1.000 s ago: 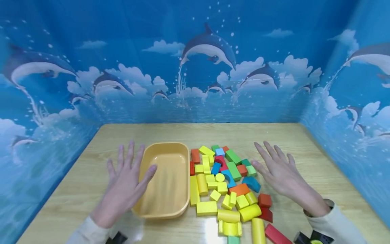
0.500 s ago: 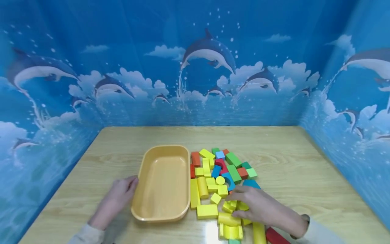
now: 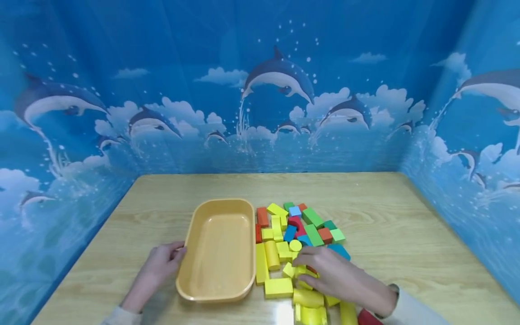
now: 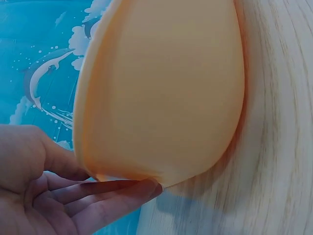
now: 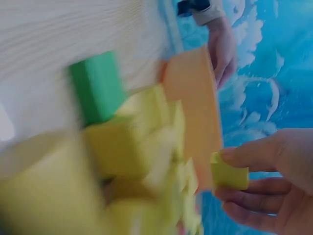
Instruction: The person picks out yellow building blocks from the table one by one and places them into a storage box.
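Observation:
A shallow yellow-orange plastic tray (image 3: 219, 253) lies left of the middle of the table. My left hand (image 3: 158, 266) pinches its left rim, thumb on one side and fingers beneath in the left wrist view. To the right of the tray spreads a pile of toy blocks, mostly yellow ones like the flat block (image 3: 278, 288) and the cylinder (image 3: 272, 255). Over the front part of that pile is my right hand (image 3: 337, 275). In the right wrist view it pinches a small yellow block (image 5: 230, 175) between thumb and fingers.
Green blocks (image 3: 313, 235), red, orange and blue ones lie at the far side of the pile. A long yellow cylinder (image 3: 348, 313) and a red block (image 3: 367, 317) lie near the front. Dolphin-printed blue cloth (image 3: 280, 149) encloses the wooden table (image 3: 386, 216).
Both hands came down from above the table with spread fingers. The left took hold of the tray's rim; the right reached into the blocks and picked out a small yellow block.

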### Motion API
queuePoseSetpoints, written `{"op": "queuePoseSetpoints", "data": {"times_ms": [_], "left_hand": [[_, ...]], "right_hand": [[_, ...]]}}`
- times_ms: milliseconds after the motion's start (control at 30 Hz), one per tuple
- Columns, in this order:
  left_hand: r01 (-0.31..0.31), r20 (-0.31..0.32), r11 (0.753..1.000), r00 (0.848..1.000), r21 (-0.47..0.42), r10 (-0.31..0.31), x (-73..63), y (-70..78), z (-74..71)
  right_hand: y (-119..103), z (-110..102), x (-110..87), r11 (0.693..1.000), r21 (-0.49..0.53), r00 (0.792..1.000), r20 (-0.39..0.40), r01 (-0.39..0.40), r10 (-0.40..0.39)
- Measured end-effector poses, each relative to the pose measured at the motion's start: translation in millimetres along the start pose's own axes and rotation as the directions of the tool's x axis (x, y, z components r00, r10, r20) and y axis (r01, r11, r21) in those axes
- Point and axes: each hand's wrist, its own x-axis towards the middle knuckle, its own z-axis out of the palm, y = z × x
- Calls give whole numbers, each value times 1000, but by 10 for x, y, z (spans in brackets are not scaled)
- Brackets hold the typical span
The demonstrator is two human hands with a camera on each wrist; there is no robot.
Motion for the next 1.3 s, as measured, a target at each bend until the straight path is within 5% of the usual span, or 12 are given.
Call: {"op": "queuePoseSetpoints", "data": {"times_ms": [300,600,767,1000,1167,1300], "left_hand": [[35,6,999,999,11,-35,17,-7,23],[50,18,999,999,-10,-50,24,-37,17],[60,25,997,998,-40,-59,22,-39,20],[68,13,995,998,-78,-67,-2,-45,49],[76,24,993,997,-95,-74,-1,-52,53],[75,24,993,997,-90,-73,20,-60,28]], "right_hand": [[-287,171,631,985,45,984,-63,169,-166],[-371,413,1007,963,-171,978,17,206,-206],[-466,461,1079,933,-324,988,69,153,-138],[-532,483,1089,939,-339,994,102,67,-34],[-502,439,1053,947,-304,994,81,101,-80],[-391,292,991,972,-177,988,31,152,-149]]}}
